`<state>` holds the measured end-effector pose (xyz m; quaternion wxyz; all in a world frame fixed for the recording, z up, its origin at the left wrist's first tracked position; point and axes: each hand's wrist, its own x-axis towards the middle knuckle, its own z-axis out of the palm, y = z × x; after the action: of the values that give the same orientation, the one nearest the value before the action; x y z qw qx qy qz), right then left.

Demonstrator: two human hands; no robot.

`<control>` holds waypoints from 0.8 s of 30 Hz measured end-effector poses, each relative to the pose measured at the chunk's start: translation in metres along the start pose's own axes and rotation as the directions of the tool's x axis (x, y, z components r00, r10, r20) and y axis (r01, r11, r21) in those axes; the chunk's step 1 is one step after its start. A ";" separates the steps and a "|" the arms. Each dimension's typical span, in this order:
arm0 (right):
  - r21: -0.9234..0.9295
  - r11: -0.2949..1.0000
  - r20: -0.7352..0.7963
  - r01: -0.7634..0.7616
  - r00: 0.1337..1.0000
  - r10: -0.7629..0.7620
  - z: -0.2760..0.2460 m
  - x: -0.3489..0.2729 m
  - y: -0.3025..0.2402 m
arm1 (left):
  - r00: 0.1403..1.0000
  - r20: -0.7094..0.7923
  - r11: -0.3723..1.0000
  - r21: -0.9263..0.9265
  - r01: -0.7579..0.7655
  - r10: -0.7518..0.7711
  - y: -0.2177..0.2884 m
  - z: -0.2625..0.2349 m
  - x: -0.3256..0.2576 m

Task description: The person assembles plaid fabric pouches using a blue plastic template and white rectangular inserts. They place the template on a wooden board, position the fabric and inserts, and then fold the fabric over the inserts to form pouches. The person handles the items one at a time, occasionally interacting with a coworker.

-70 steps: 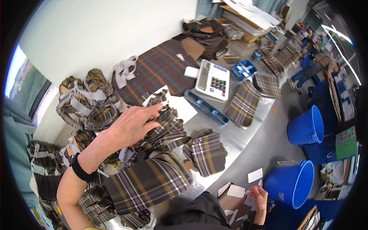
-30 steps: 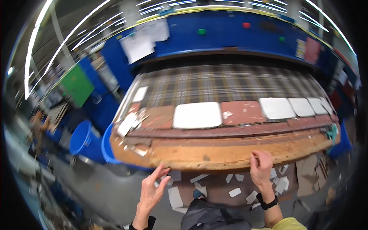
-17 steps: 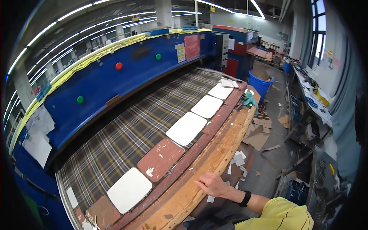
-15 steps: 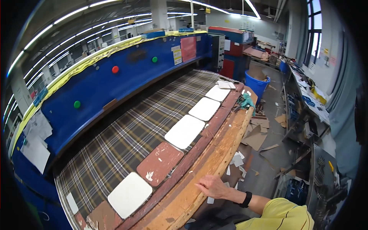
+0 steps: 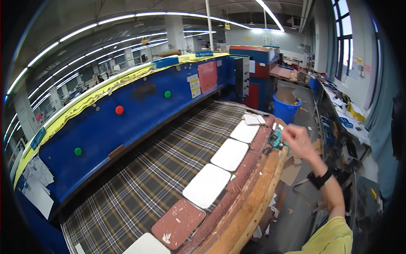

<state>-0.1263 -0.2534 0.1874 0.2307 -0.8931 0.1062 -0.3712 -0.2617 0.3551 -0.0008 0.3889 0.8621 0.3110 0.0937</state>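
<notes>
At the right end of the wooden table edge (image 5: 258, 186) is my right hand (image 5: 298, 141), slightly blurred, its fingers curled together; what they hold, if anything, is hidden. Close beside it, partly behind the fingers, lies a bunched teal cloth (image 5: 275, 139). My left hand is out of view. White rounded panels (image 5: 207, 185) lie in a row on the plaid fabric (image 5: 139, 173), along a worn reddish strip (image 5: 237, 178). A reddish-brown panel (image 5: 178, 223) of similar shape sits among them, scuffed with white marks. Small white pieces (image 5: 254, 120) rest on the farthest panel.
Beyond the fabric stands a long blue machine body (image 5: 139, 101) with red and green buttons. A blue bin (image 5: 286, 108) holding brown scraps stands past the table's far end. Cardboard scraps (image 5: 291, 171) litter the floor. Along the right runs a cluttered shelf (image 5: 338, 110).
My right hand has lifted off the near wooden edge and moved far and right, up to the teal cloth. The view has shifted, so the panels appear lower.
</notes>
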 end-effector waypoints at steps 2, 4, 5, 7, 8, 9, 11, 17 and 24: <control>-0.025 0.996 -0.027 0.085 0.996 -0.085 -0.010 0.077 0.007 | 0.998 -0.053 0.999 0.049 0.023 -0.020 -0.010 0.012 0.005; 0.046 0.989 -0.013 0.141 0.990 -0.140 -0.007 0.154 0.012 | 0.988 -0.151 0.988 0.146 0.049 -0.027 -0.021 0.018 0.008; 0.025 0.983 -0.006 0.182 0.983 -0.182 0.002 0.191 0.016 | 0.978 -0.206 0.979 0.194 0.065 -0.024 -0.024 0.019 0.011; 0.032 0.967 0.014 0.251 0.968 -0.252 0.026 0.260 0.016 | 0.951 -0.308 0.949 0.292 0.115 -0.021 -0.028 0.021 0.017; 0.060 0.961 0.025 0.270 0.962 -0.272 0.043 0.290 0.015 | 0.935 -0.354 0.927 0.346 0.143 -0.012 -0.028 0.023 0.021; 0.044 0.962 0.033 0.270 0.962 -0.271 0.067 0.320 0.018 | 0.914 -0.406 0.897 0.405 0.180 0.000 -0.028 0.016 0.024; 0.050 0.959 0.056 0.280 0.957 -0.283 0.117 0.369 0.009 | 0.870 -0.493 0.822 0.496 0.279 0.002 -0.028 0.010 0.016; -0.004 0.903 0.078 0.430 0.900 -0.429 0.252 0.458 -0.052 | 0.770 -0.622 0.659 0.641 0.394 0.144 -0.013 0.028 -0.002; -0.228 0.881 -0.078 0.415 0.894 -0.441 0.334 0.514 -0.084 | 0.738 -0.615 0.734 0.631 0.250 0.277 -0.029 0.023 0.003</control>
<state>0.4736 -0.2541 0.3382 0.0421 -0.8877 -0.0418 -0.4566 -0.2633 0.3573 -0.0379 -0.0936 0.8501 0.4347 0.2821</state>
